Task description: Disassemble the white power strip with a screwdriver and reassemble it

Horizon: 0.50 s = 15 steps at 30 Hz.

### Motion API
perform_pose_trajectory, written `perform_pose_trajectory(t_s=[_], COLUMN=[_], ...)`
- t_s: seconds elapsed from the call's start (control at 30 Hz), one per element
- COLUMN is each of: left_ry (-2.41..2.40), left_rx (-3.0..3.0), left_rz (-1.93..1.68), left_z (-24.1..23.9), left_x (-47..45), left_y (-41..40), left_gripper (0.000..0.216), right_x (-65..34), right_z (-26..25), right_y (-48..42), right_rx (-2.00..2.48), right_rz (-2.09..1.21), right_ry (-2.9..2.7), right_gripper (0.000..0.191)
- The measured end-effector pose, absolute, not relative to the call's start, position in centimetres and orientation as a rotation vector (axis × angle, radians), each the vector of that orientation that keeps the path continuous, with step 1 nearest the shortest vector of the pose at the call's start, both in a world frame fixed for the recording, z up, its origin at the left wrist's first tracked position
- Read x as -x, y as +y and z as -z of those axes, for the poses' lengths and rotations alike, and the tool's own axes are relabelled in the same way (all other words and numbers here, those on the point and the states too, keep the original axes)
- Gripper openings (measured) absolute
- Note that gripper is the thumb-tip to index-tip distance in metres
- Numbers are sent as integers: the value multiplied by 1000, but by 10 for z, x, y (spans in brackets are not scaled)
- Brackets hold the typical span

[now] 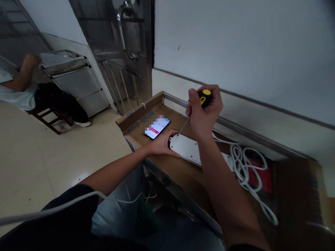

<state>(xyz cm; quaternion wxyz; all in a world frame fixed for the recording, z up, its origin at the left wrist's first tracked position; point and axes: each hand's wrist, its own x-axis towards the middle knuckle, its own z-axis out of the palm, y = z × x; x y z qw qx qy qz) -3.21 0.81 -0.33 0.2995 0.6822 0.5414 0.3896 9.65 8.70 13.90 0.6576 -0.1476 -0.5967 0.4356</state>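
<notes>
A long white power strip [186, 147] lies on the cardboard-lined bench top, its screw-holed face up. My left hand [164, 143] grips its far left end, thumb on the near side and fingers on the far side. In my right hand [207, 115] is a screwdriver [205, 97] with a black and yellow handle, my fingers wrapped round it. Its thin shaft slants down to the strip, the tip at a hole near the left end. My right forearm hides part of the strip. A white cable [242, 167] lies in loops at the strip's right end.
A lit phone [157, 128] lies beside my left hand. Red and black objects [258, 175] sit under the cable near a cardboard box [299, 197]. A wall [236, 46] borders the bench's far side. Another person [20, 83] sits at a cart [80, 81] on the left.
</notes>
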Motion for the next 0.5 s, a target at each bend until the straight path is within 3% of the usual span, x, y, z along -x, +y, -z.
perform_pose_trajectory(t_s=[0.23, 0.5], left_ry=[1420, 1416], left_rx=[-1908, -1937], left_rz=[-1046, -1067], left_z=[8, 9], left_x=[34, 33], left_y=[10, 10], left_gripper=[103, 98], right_x=[-137, -179], right_z=[-180, -181], right_y=[82, 100], right_rx=[296, 311], right_rz=[-1128, -1703], right_ry=[-1201, -1819], right_gripper=[38, 49])
